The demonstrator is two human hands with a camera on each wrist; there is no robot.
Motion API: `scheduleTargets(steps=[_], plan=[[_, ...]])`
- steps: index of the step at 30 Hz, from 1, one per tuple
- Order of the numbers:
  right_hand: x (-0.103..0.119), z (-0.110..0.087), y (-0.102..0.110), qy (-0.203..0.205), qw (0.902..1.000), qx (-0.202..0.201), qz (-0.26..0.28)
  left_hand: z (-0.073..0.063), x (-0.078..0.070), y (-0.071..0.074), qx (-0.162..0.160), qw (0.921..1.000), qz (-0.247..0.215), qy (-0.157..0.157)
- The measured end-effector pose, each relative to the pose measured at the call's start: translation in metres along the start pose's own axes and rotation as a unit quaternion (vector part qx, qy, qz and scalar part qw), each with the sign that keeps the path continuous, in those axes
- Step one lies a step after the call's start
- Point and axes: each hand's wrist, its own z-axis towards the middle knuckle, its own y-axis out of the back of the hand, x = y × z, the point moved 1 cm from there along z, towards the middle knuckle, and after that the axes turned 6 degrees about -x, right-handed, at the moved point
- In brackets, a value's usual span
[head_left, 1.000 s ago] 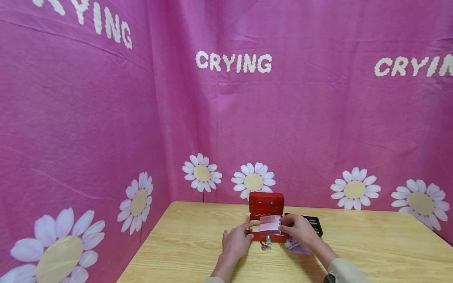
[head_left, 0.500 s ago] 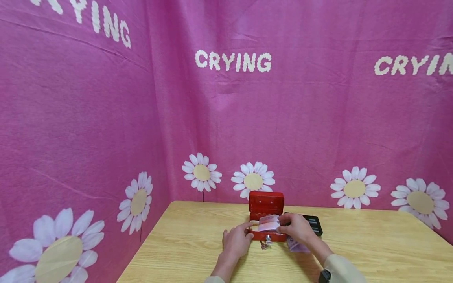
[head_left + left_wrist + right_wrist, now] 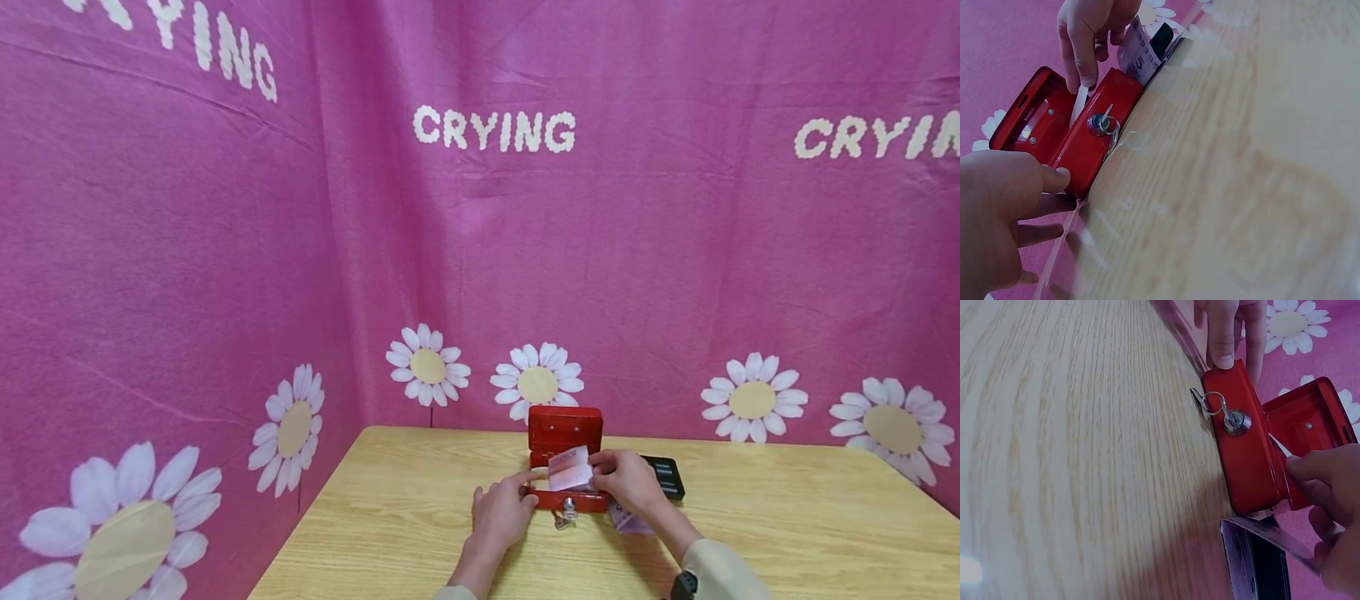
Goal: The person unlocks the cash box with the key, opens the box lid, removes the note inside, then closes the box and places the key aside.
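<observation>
A small red cash box (image 3: 552,501) stands with its lid (image 3: 564,428) raised. My left hand (image 3: 500,514) holds the box at its left front corner, thumb on the front and a finger over the left side. Between thumb and fingers, my right hand (image 3: 628,482) pinches a pinkish banknote (image 3: 569,471), which is tilted above the box's opening. A key (image 3: 1229,412) on a ring sits in the front lock (image 3: 1097,124). Something pale lies inside the box near my left fingertips, too small to make out.
Right of the box, partly behind my right hand, is a black coin tray (image 3: 670,478). A folded purple banknote (image 3: 628,519) lies beside the box's right end. The wooden table (image 3: 397,517) meets a pink curtain (image 3: 637,250) at the back.
The right end of the pinkish banknote has risen, so it slants more. My right hand has shifted slightly to the left. My left hand and the box have stayed in place.
</observation>
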Motion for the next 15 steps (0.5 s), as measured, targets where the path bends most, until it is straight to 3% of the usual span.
scheduleTargets(steps=[15], plan=[[-0.0018,-0.0028,0.0054,-0.003,0.9986,-0.023,0.047,-0.0003,0.0001,-0.0002,-0.003,1.0000,-0.001,0.004]])
